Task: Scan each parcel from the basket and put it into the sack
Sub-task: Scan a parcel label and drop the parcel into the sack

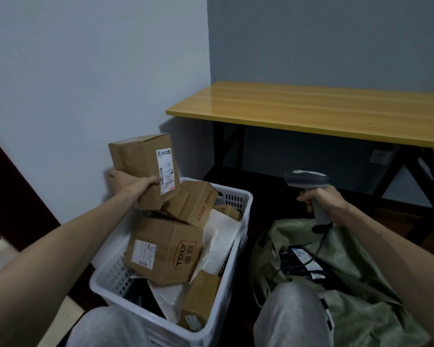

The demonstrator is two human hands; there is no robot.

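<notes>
Head view: left hand (pixel 133 187) fingers (pixel 153 181) around labelled box (pixel 140 161), right hand (pixel 328 204) fingers (pixel 305 198) around scanner (pixel 307 180), TOLY box (pixel 166 251) in basket (pixel 247 196).

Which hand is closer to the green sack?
Right. The right hand, holding the scanner, hovers just above the sack; the left hand holds a box over the basket.

I see two plain blue-grey walls meeting in a corner ahead: the left wall (pixel 85 71) is brighter, the right wall (pixel 323 38) shaded. Against the right one stands a table (pixel 311 108) with a glossy yellow wooden top on black crossed legs (pixel 411 176). A wall socket (pixel 380 156) sits beneath it. The floor (pixel 261 186) there is dark.
</notes>
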